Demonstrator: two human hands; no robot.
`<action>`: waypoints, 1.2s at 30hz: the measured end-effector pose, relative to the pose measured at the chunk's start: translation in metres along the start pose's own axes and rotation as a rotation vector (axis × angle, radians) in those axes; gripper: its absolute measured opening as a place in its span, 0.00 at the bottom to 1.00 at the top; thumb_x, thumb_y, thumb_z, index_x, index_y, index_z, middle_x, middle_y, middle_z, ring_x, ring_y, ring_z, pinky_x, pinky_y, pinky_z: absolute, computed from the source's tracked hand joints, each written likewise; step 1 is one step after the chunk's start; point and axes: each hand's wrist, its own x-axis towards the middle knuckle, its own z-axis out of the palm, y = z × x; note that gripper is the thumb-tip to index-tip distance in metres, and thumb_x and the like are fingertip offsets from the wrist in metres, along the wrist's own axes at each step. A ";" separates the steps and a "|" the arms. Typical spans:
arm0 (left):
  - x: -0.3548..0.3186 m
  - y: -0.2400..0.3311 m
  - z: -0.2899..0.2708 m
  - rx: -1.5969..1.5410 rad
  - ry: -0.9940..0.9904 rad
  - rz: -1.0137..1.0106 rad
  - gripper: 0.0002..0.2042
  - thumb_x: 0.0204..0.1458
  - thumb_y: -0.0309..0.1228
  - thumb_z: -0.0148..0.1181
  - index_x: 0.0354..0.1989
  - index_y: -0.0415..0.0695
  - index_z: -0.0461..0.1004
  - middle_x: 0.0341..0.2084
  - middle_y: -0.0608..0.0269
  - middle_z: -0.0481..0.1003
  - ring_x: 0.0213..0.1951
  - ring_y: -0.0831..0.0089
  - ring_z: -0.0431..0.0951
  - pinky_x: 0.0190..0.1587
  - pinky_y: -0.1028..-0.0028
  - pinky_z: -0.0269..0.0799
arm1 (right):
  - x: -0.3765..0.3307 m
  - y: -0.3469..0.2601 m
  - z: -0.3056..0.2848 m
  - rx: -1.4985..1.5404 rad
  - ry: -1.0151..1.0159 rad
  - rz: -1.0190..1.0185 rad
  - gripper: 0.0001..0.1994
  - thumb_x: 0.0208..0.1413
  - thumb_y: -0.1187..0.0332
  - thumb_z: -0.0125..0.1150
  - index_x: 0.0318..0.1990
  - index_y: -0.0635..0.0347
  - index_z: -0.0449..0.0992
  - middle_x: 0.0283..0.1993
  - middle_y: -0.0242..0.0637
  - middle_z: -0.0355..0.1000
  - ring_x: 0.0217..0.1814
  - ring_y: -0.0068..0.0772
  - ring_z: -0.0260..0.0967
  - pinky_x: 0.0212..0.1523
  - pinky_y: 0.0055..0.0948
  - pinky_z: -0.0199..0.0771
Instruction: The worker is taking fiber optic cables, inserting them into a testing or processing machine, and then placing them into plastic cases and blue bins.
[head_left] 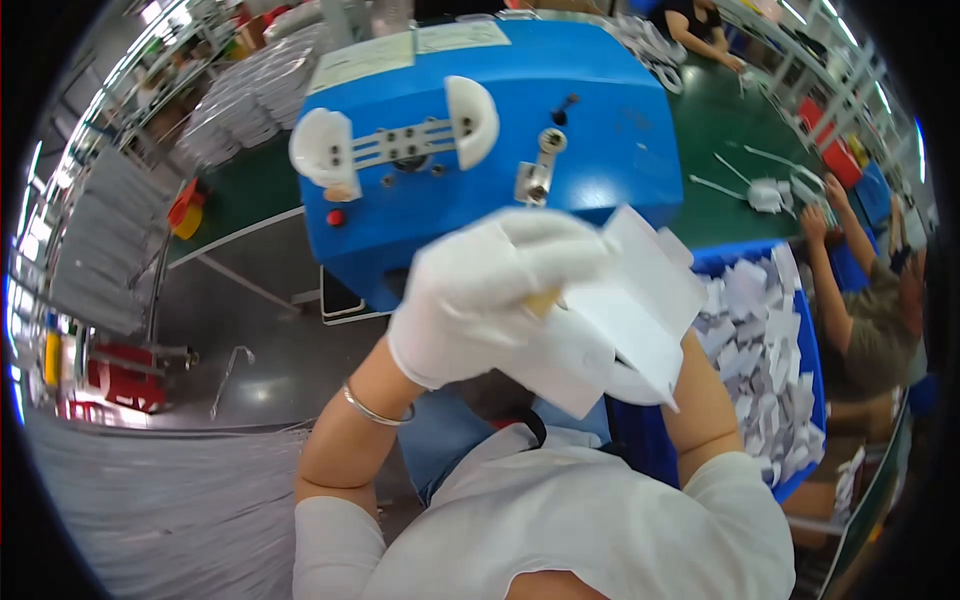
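Note:
My left hand (490,290), in a white glove, is raised in front of the blue machine (610,120). Its fingers are curled onto a creased white card (640,300) with angled flaps, slightly blurred. A small yellowish patch shows beneath those fingers; what it is I cannot make out. My right forearm rises behind the card, which hides most of my right hand (638,384) and its fingers. On top of the machine sit two white curved holders (472,122) joined by metal rails, and a small metal clamp (540,170).
At my right stands a blue bin (812,400) heaped with white folded pieces (760,350). Green worktables flank the machine. Co-workers (875,300) handle white cabled parts (770,195) at the right. Bundles of grey strands (170,500) lie at lower left.

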 end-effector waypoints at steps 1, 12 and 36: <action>0.005 0.008 -0.014 0.048 0.162 -0.052 0.17 0.35 0.16 0.59 0.38 0.42 0.77 0.36 0.57 0.77 0.34 0.64 0.77 0.37 0.74 0.73 | -0.004 -0.002 0.020 -0.558 -0.152 -0.127 0.14 0.57 0.66 0.53 0.47 0.63 0.71 0.37 0.34 0.72 0.35 0.27 0.72 0.36 0.25 0.72; 0.027 -0.014 -0.092 0.901 0.388 -0.337 0.07 0.46 0.29 0.57 0.33 0.45 0.78 0.28 0.57 0.77 0.30 0.56 0.76 0.34 0.68 0.72 | 0.016 -0.020 0.131 -1.205 -0.128 -1.577 0.11 0.58 0.69 0.55 0.44 0.67 0.73 0.41 0.36 0.72 0.42 0.22 0.69 0.46 0.21 0.68; -0.040 -0.038 -0.026 -0.666 0.731 -0.860 0.14 0.58 0.35 0.53 0.40 0.33 0.71 0.31 0.54 0.76 0.21 0.74 0.76 0.22 0.78 0.74 | 0.054 -0.038 0.182 -1.324 -0.421 -1.292 0.11 0.54 0.67 0.60 0.42 0.63 0.74 0.34 0.33 0.73 0.36 0.21 0.68 0.41 0.20 0.68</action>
